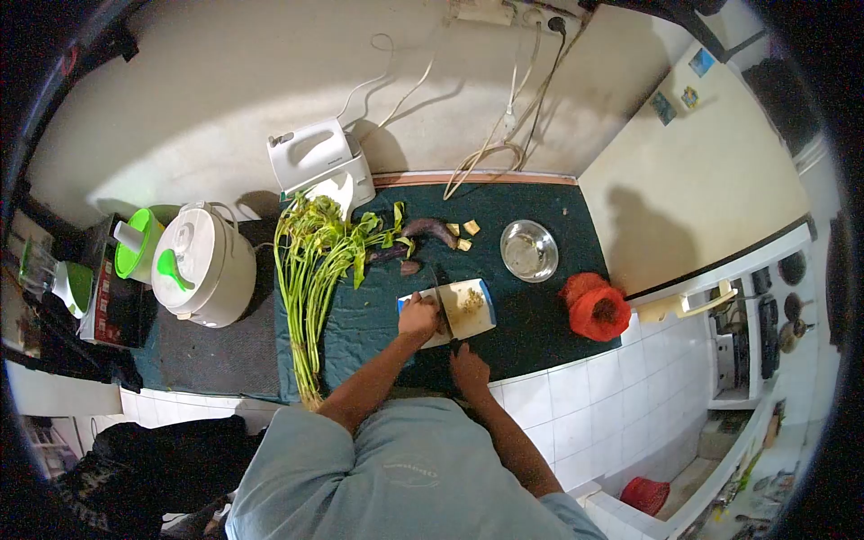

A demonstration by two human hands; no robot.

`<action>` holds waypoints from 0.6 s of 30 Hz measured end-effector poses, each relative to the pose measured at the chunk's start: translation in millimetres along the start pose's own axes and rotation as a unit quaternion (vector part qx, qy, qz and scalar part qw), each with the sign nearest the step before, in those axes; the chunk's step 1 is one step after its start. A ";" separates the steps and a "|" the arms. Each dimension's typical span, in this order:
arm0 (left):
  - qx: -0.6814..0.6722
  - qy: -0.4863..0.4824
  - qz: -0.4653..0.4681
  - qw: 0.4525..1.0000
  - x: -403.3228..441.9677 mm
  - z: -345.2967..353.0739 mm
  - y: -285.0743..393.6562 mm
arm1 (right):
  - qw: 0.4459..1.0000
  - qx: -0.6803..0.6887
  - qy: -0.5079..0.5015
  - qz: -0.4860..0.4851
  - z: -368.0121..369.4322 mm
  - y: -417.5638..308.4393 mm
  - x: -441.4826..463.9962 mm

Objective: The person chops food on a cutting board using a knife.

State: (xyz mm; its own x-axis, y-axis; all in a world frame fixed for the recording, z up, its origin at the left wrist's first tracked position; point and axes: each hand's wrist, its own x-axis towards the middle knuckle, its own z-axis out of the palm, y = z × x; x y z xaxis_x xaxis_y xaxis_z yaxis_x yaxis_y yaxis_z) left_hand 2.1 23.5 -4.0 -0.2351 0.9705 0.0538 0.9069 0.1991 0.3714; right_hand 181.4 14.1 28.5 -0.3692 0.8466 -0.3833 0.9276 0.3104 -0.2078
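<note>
A white cutting board with blue ends (pixel 477 315) lies near the counter's front edge, with small chopped bits (pixel 470 301) on its right part. My right hand (pixel 470 370) is closed round the dark handle of a knife (pixel 443 306), whose blade points away from me across the board. On the board's left part, my left hand (pixel 419 318) is closed beside the blade, on something I cannot make out. Behind the board lie a dark eggplant (pixel 432 230), a small cut end (pixel 409 267) and several pale cut pieces (pixel 464 244).
Leafy green stalks (pixel 310 297) lie left of the board. A metal bowl (pixel 528 251) and a red net bag (pixel 596 308) are to the right. Farther left stand a rice cooker (pixel 202 265) and a white mixer (pixel 319 157); cables hang on the wall behind.
</note>
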 end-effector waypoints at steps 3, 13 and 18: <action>0.007 -0.007 0.001 1.000 -1.6 -0.6 1.7 | 0.995 -0.019 0.060 -0.075 -5.4 5.9 3.8; 0.034 0.019 0.017 0.999 -0.1 -2.0 4.0 | 1.000 0.000 -0.005 -0.009 -0.7 2.7 6.1; 0.046 0.019 0.028 0.998 0.6 0.4 3.6 | 0.999 -0.002 -0.006 -0.053 -8.7 4.6 11.3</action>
State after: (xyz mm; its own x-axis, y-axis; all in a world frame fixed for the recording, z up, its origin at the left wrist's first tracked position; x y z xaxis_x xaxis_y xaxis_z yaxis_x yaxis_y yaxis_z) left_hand 5.4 24.9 -3.0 -0.1957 0.9747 0.1079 0.9468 0.1591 0.2796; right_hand 182.0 28.8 31.1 -0.4668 0.8036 -0.3692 0.8831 0.4009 -0.2439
